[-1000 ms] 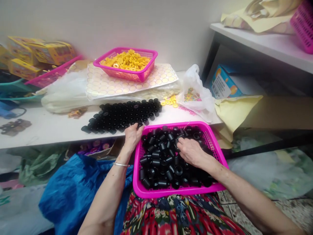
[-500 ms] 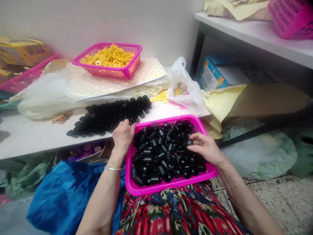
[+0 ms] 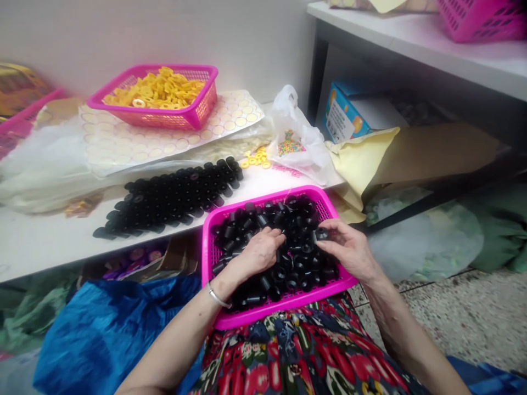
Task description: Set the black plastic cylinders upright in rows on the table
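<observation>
A pink plastic basket (image 3: 269,315) rests on my lap, filled with loose, short black plastic cylinders (image 3: 269,285) with hollow ends. My right hand (image 3: 349,247), at the basket's right side, pinches one black cylinder (image 3: 321,234) between thumb and fingers. Over the middle of the heap is my left hand (image 3: 263,249), its fingers bent together and pointing down among the pieces. Whatever those fingertips grip is hidden. On the white table beyond the basket, many like black cylinders (image 3: 164,200) stand upright, packed in slanting rows.
Another pink basket (image 3: 197,112) holds yellow rings, on a sheet printed with circles (image 3: 242,112). Loose yellow rings (image 3: 257,157) lie by a white plastic bag (image 3: 304,148) of small coloured bits. A blue box (image 3: 343,118) sits under the right shelf; a blue bag (image 3: 102,329) hangs at left.
My left hand has moved from the table side of the basket rightward into the heap. My right hand stays at the basket's right side with a black cylinder. The view has shifted slightly right.
</observation>
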{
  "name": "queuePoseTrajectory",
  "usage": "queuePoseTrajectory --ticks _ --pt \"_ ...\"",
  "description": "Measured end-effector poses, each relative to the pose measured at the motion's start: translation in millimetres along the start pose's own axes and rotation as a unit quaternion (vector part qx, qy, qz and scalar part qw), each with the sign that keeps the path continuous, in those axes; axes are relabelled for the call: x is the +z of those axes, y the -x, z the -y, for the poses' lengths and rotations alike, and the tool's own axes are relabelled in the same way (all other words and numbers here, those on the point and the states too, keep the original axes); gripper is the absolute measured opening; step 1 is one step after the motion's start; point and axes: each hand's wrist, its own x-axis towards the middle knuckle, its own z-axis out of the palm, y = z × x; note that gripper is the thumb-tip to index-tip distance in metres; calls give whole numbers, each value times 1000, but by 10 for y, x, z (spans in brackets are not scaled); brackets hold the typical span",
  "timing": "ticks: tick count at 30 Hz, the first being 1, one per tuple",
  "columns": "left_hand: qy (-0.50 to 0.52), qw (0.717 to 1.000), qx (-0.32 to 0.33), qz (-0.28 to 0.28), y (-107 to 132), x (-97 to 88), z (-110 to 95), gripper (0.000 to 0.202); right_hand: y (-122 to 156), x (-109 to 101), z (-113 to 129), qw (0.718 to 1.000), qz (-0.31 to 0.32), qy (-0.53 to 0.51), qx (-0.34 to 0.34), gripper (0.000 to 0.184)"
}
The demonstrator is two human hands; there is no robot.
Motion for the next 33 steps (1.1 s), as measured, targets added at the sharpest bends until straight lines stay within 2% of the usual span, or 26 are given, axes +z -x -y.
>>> queuePoseTrajectory --ticks 4,6,8,10,11,16,19,22,27,30,31,33 --pt "60 996 6 61 -8 -29 145 31 84 -16 -60 1000 -6 -21 -4 25" --pt "83 994 1 64 -21 -73 208 34 104 -21 -94 999 -17 -32 -21 25" --pt "116 992 -6 40 -58 -108 217 36 115 -22 -128 997 -36 -40 -48 24" --pt "125 992 -14 11 -117 -121 162 36 125 -17 -158 995 -57 -51 -70 23" --pt "108 994 -24 13 -153 -115 114 35 133 -13 -171 993 -67 -58 -74 23" --pt "-45 986 -133 85 -331 34 -188 25 180 9 -225 995 -81 -59 -26 22" --pt "-65 982 -161 71 -388 135 -305 25 195 20 -255 997 -70 -30 -14 22" --pt "-64 983 -162 56 -388 161 -305 30 205 32 -270 998 -53 -28 -20 24" --pt "-16 985 -155 68 -309 113 -164 24 237 52 -191 999 -19 22 -19 30" --pt "28 985 -155 75 -227 74 -120 25 238 75 -75 993 -16 96 -63 27" --pt "61 985 -149 57 -194 56 -118 29 231 87 -33 989 -13 118 -89 26" --pt "173 978 -112 -16 -125 14 -131 38 209 117 43 980 3 144 -138 26"
